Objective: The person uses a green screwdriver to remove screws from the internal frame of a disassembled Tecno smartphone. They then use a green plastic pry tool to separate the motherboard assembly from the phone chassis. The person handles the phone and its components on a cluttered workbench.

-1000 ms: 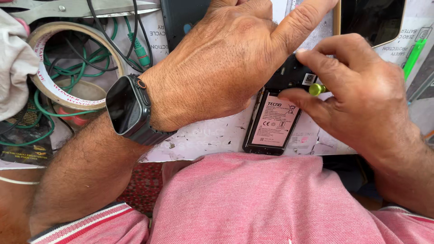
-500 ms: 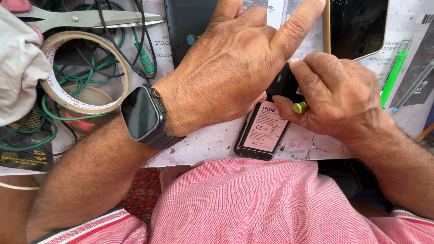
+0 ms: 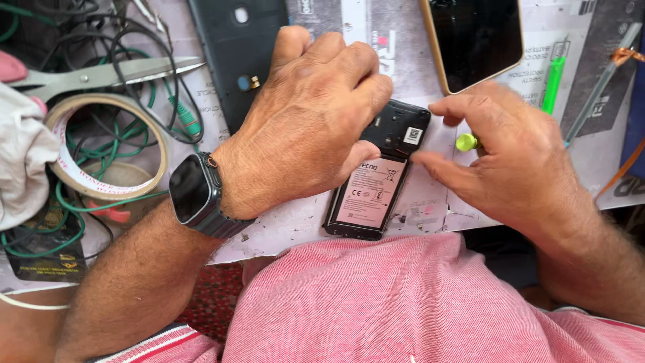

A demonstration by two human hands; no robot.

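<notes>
**Steadying an opened phone near the worktop's front edge**

Nearest us, the opened phone (image 3: 376,195) lies back-up by the front edge. Our left hand (image 3: 306,124) presses flat on it, fingers together. Our right hand (image 3: 504,158) pinches a green-tipped screwdriver (image 3: 465,142) just beside it. We should keep pressure even. Farther off lie scissors (image 3: 101,72).

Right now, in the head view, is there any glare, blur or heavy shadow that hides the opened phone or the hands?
Head view: even daylight and sharp focus, with the left hand and right hand crisp. The opened phone is clear where it shows, though the left hand covers part of it. Only soft shadows lie under the hands. The dark screen of the gold-edged phone shows faint reflections, no harsh glare.
</notes>
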